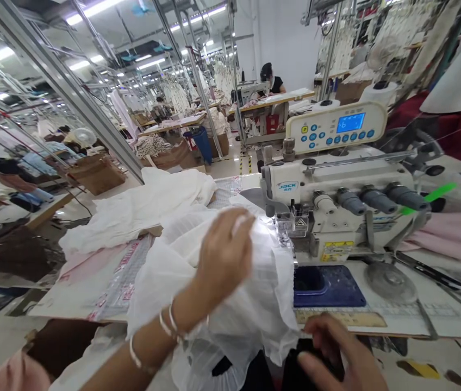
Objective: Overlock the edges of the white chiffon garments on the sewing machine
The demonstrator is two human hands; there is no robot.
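Observation:
A sheer white ruffled fabric (pixel 230 304) lies across the table and hangs over its front edge, its right edge running under the presser area of a Jack overlock sewing machine (pixel 336 190). Above the fabric, close to the lit needle area, my left hand (pixel 226 250) is bent at the fingers and smeared by motion; whether cloth is between them cannot be made out. My right hand (pixel 340 353) is at the table's front edge, its curled fingers at the lower right corner of the fabric, the thumb standing lower and apart.
Another white cloth pile (pixel 141 201) lies at the table's left. A control panel (pixel 336 127) tops the machine. Before it are a blue tray (pixel 328 285), a ruler (pixel 340 317), a round metal disc (pixel 391 282) and black tweezers (pixel 434 274). A co-worker (pixel 271 81) sits farther back.

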